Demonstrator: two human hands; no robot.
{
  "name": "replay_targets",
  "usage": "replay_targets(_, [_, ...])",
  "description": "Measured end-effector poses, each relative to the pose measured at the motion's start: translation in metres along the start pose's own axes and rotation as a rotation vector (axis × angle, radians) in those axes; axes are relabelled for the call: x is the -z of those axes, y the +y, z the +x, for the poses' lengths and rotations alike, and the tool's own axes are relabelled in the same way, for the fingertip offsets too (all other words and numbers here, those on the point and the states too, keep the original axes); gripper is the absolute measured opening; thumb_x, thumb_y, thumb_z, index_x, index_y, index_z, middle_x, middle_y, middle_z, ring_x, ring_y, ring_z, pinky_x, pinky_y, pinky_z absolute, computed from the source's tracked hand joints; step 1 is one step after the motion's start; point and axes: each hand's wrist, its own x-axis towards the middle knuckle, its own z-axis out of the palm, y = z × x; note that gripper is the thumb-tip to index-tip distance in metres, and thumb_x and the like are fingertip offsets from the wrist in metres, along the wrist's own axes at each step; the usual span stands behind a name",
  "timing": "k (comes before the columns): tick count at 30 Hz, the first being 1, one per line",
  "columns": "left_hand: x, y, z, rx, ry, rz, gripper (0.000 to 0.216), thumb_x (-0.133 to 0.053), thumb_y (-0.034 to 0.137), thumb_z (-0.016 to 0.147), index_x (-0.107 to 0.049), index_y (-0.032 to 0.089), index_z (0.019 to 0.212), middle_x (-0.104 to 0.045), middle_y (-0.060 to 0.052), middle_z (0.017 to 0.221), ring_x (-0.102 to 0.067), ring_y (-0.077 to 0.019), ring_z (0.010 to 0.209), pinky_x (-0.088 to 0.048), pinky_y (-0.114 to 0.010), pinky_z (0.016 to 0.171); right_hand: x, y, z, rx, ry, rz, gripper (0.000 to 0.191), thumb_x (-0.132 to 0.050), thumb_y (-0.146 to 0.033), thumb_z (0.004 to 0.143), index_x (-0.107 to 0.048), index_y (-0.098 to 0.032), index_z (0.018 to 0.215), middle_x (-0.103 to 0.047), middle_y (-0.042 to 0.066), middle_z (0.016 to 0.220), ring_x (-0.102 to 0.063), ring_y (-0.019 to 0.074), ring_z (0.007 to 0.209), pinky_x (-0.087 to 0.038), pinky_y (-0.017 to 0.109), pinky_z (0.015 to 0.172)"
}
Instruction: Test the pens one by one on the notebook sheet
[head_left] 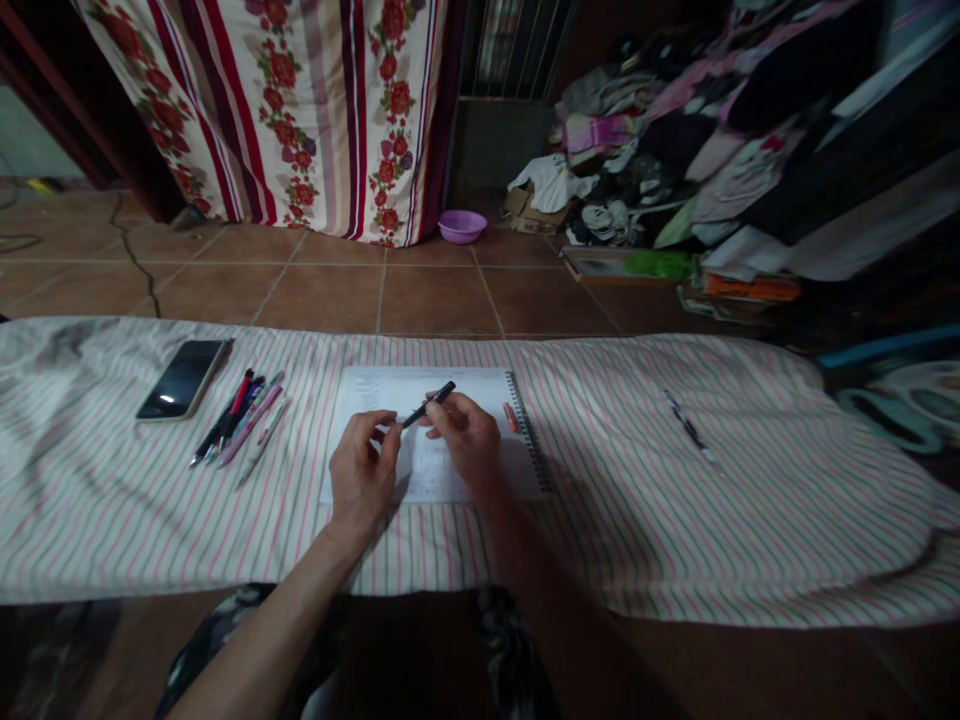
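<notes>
A black pen point(430, 404) is tilted above the open page of a spiral notebook point(450, 487). My right hand point(471, 440) grips it between thumb and fingers, its upper end pointing away to the right. My left hand point(364, 470) is curled at the pen's lower end, with thumb and index finger drawn close together. Whatever is between those fingertips is too small to make out. Print or writing shows faintly on the page. On the notebook's right side, near the spiral, lies a small orange piece point(511, 417).
Several pens point(240, 418) lie in a bunch to the left, with a phone point(182, 380) beyond them. Another pen point(688, 430) rests at the right on the striped cloth point(600, 400). Past the table are a purple basin point(462, 227), a floral curtain point(322, 120) and piled clothes.
</notes>
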Motion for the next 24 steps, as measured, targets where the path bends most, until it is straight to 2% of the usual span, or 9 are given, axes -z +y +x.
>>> replay_targets(3, [-0.003, 0.006, -0.004, 0.117, -0.06, -0.134, 0.016, -0.053, 0.032, 0.081, -0.061, 0.017, 0.08, -0.061, -0.001, 0.07, -0.056, -0.0115, 0.059, -0.044, -0.023, 0.056, 0.002, 0.003, 0.005, -0.136, 0.11, 0.183, 0.031, -0.065, -0.04, 0.068, -0.059, -0.016, 0.086, -0.067, 0.002, 0.074, -0.068, 0.017, 0.067, -0.055, 0.025, 0.055])
replay_targets(5, [-0.008, 0.011, -0.007, 0.252, -0.137, -0.302, 0.017, -0.056, 0.033, 0.079, -0.062, 0.017, 0.077, -0.06, 0.0, 0.065, -0.054, -0.01, 0.054, -0.043, -0.022, 0.054, 0.003, 0.003, 0.006, -0.194, 0.131, 0.272, 0.034, -0.068, -0.039, 0.066, -0.057, -0.017, 0.088, -0.067, 0.002, 0.075, -0.069, 0.0172, 0.07, -0.056, 0.025, 0.058])
replay_targets(7, [-0.014, 0.014, -0.008, 0.451, -0.174, -0.555, 0.018, -0.062, 0.032, 0.075, -0.062, 0.016, 0.083, -0.061, -0.001, 0.066, -0.053, -0.0088, 0.05, -0.041, -0.021, 0.049, 0.004, 0.001, 0.005, -0.218, 0.133, 0.334, 0.036, -0.069, -0.036, 0.066, -0.053, -0.018, 0.093, -0.067, 0.001, 0.076, -0.069, 0.0167, 0.072, -0.056, 0.024, 0.061])
replay_targets(10, [-0.023, 0.016, -0.005, 0.685, -0.14, -0.933, 0.032, -0.071, 0.03, 0.067, -0.06, 0.014, 0.093, -0.064, -0.002, 0.07, -0.053, -0.0074, 0.047, -0.035, -0.017, 0.042, 0.003, -0.003, 0.002, -0.226, 0.123, 0.371, 0.046, -0.069, -0.033, 0.066, -0.049, -0.02, 0.105, -0.066, 0.0, 0.074, -0.069, 0.0165, 0.073, -0.057, 0.025, 0.063])
replay_targets(13, [-0.028, 0.017, 0.0, 0.764, -0.072, -1.164, 0.023, -0.071, 0.019, 0.067, -0.062, 0.01, 0.086, -0.064, -0.002, 0.069, -0.052, -0.0045, 0.048, -0.037, -0.014, 0.043, 0.001, -0.005, -0.001, -0.22, 0.067, 0.349, 0.048, -0.068, -0.033, 0.067, -0.049, -0.02, 0.109, -0.067, -0.001, 0.073, -0.069, 0.0171, 0.073, -0.057, 0.027, 0.065])
replay_targets(17, [-0.027, 0.021, 0.007, 0.902, 0.014, -1.315, 0.009, -0.061, 0.006, 0.075, -0.062, 0.01, 0.084, -0.064, -0.003, 0.069, -0.054, -0.004, 0.05, -0.044, -0.013, 0.048, -0.001, -0.006, -0.002, -0.135, 0.01, 0.253, 0.044, -0.066, -0.033, 0.071, -0.051, -0.021, 0.11, -0.068, -0.002, 0.073, -0.069, 0.0162, 0.071, -0.057, 0.028, 0.066])
replay_targets(20, [-0.024, 0.022, 0.012, 0.993, 0.049, -1.398, 0.011, -0.052, 0.004, 0.082, -0.06, 0.011, 0.079, -0.064, -0.004, 0.067, -0.056, -0.0044, 0.05, -0.048, -0.013, 0.051, -0.001, -0.007, -0.003, -0.074, -0.015, 0.192, 0.039, -0.063, -0.034, 0.074, -0.054, -0.02, 0.109, -0.069, -0.001, 0.075, -0.069, 0.016, 0.071, -0.057, 0.026, 0.065])
replay_targets(24, [-0.02, 0.017, 0.019, 1.007, 0.132, -1.436, 0.016, -0.049, 0.006, 0.085, -0.058, 0.012, 0.074, -0.061, -0.001, 0.061, -0.056, -0.0039, 0.049, -0.047, -0.01, 0.049, -0.004, -0.004, -0.003, -0.033, -0.032, 0.124, 0.029, -0.061, -0.036, 0.075, -0.061, -0.018, 0.098, -0.069, 0.0, 0.073, -0.069, 0.016, 0.068, -0.057, 0.025, 0.06])
